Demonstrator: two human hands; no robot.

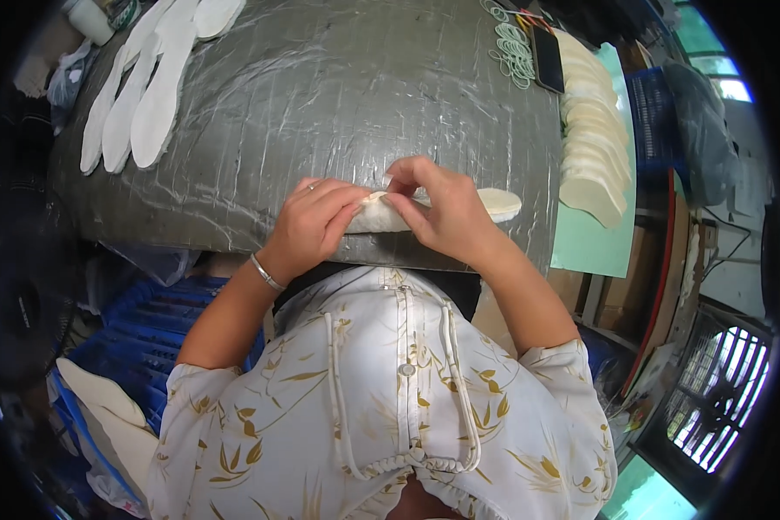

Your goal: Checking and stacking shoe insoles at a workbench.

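Observation:
A cream insole with a white, fluffy underside point(501, 204) lies across the near edge of the dark, film-covered table point(321, 104). My left hand point(314, 221) pinches its edge, thumb and fingertips pressed together near the middle. Close beside it, my right hand point(444, 210) has its thumb and index finger drawn together at the same raised bit of edge. Whatever small piece sits between those fingertips is too small to make out. One rounded end of the insole sticks out to the right, beyond my right hand.
White insoles point(154, 113) lie at the far left. An overlapping row of cream insoles point(594, 130) rests on a pale green board point(591, 247) at right. Pale green loops point(513, 56) and a phone point(547, 59) lie far right. Blue crates point(139, 347) stand lower left.

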